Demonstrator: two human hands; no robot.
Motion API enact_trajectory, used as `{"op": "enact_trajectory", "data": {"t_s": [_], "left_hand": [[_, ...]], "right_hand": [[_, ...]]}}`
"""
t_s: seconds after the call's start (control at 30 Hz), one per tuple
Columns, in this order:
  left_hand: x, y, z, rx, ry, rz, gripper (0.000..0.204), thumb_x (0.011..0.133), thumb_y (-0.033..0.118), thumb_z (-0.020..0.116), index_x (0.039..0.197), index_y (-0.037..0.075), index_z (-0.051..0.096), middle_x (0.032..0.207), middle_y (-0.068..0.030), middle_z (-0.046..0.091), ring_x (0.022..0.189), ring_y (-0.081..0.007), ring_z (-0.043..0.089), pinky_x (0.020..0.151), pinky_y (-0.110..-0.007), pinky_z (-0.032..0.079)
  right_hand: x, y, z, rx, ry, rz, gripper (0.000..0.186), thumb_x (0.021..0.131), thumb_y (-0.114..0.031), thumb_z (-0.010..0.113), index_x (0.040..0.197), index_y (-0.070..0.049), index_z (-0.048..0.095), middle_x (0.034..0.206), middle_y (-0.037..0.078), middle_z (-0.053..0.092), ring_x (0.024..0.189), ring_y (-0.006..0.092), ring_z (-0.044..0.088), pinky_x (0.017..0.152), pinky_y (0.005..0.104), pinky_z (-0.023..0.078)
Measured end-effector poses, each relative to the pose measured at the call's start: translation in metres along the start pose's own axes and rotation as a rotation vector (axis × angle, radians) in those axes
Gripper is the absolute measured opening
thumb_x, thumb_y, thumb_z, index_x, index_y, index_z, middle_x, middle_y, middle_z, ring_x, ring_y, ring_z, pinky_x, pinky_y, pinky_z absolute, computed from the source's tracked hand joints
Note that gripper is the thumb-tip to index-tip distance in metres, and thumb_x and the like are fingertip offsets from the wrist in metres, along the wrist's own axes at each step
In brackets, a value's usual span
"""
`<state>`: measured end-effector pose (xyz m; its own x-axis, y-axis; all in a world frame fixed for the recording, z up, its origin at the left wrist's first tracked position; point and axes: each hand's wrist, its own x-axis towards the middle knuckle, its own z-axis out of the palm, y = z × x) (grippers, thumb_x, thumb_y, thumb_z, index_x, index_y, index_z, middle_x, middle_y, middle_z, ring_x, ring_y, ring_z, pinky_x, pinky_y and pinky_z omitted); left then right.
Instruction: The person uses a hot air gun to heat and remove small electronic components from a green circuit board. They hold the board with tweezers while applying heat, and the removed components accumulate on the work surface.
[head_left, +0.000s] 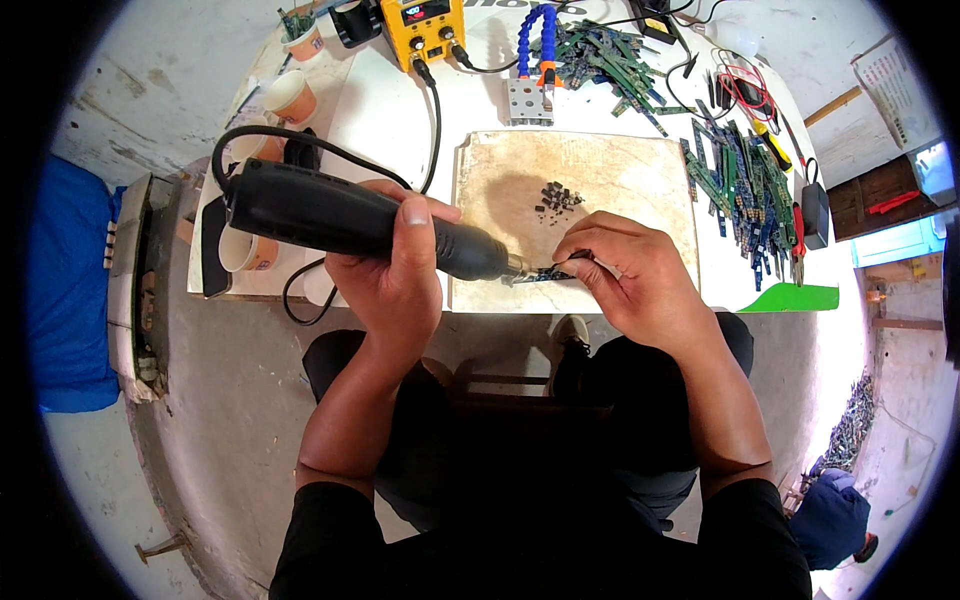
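My left hand [390, 260] is closed round a black hot-air gun [300, 205], held sideways with its metal nozzle [515, 264] pointing right, close to a narrow dark circuit-board strip [533, 277]. My right hand [625, 280] is at the strip's right end, fingertips pinched on a small dark item that I cannot make out. Beneath them lies a stained beige board [505, 150]. A small pile of black components [558, 198] sits on it, just above my right hand.
A yellow station [423, 25] with cables stands at the back, beside a blue flexible hose [523, 45] on a metal block. Piles of green strips [740, 200] lie right, with pliers [798, 245]. Paper cups [247, 250] and a black phone [214, 250] are left on the white table [360, 160].
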<state>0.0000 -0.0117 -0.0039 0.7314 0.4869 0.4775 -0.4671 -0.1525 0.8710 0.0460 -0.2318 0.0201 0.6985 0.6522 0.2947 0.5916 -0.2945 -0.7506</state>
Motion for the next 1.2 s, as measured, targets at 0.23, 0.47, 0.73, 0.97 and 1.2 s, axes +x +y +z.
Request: {"op": "enact_trajectory", "data": {"t_s": [0.23, 0.47, 0.73, 0.97, 1.2], "left_hand": [[0.0006, 0.0004, -0.0009, -0.005, -0.004, -0.005, 0.019, 0.094, 0.019, 0.057, 0.102, 0.002, 0.056, 0.071, -0.0095, 0.070, 0.068, -0.0106, 0.067, 0.072, -0.022, 0.053], [0.0007, 0.0008, -0.0012, -0.004, -0.003, -0.008, 0.019, 0.094, 0.018, 0.057, 0.102, 0.002, 0.056, 0.071, -0.0096, 0.070, 0.067, -0.0103, 0.067, 0.072, -0.021, 0.052], [0.0009, 0.0024, -0.0002, 0.010, -0.004, 0.001, 0.019, 0.094, 0.020, 0.057, 0.101, 0.002, 0.056, 0.071, -0.0090, 0.070, 0.067, -0.0101, 0.066, 0.072, -0.021, 0.052], [0.0003, 0.0020, -0.0020, -0.066, -0.006, -0.019, 0.015, 0.095, 0.015, 0.060, 0.098, 0.001, 0.057, 0.074, -0.0080, 0.070, 0.069, -0.0090, 0.064, 0.071, -0.022, 0.049], [-0.0005, 0.0030, -0.0011, -0.125, 0.013, -0.031, 0.013, 0.094, 0.013, 0.062, 0.097, 0.000, 0.058, 0.076, -0.0078, 0.070, 0.071, -0.0086, 0.063, 0.072, -0.022, 0.048]], "right_hand": [[-0.0003, -0.0007, -0.0004, -0.012, -0.003, 0.013, 0.008, 0.085, 0.002, 0.063, 0.093, 0.000, 0.063, 0.089, 0.015, 0.063, 0.079, 0.0349, 0.063, 0.069, 0.0378, 0.051], [-0.0003, -0.0007, -0.0003, -0.015, -0.003, 0.015, 0.009, 0.085, 0.003, 0.063, 0.094, -0.001, 0.063, 0.088, 0.015, 0.062, 0.078, 0.0348, 0.063, 0.068, 0.0375, 0.051], [-0.0006, -0.0001, -0.0005, -0.012, -0.003, 0.007, 0.011, 0.084, 0.004, 0.063, 0.094, -0.001, 0.063, 0.086, 0.015, 0.061, 0.075, 0.0346, 0.061, 0.067, 0.0371, 0.050], [-0.0003, -0.0008, -0.0004, -0.024, 0.004, -0.002, 0.010, 0.084, 0.004, 0.063, 0.093, 0.000, 0.063, 0.087, 0.015, 0.061, 0.076, 0.0344, 0.062, 0.067, 0.0368, 0.050], [-0.0003, -0.0020, -0.0001, -0.012, 0.004, 0.013, 0.010, 0.085, 0.004, 0.063, 0.093, 0.000, 0.063, 0.087, 0.015, 0.062, 0.076, 0.0343, 0.062, 0.068, 0.0365, 0.050]]}}
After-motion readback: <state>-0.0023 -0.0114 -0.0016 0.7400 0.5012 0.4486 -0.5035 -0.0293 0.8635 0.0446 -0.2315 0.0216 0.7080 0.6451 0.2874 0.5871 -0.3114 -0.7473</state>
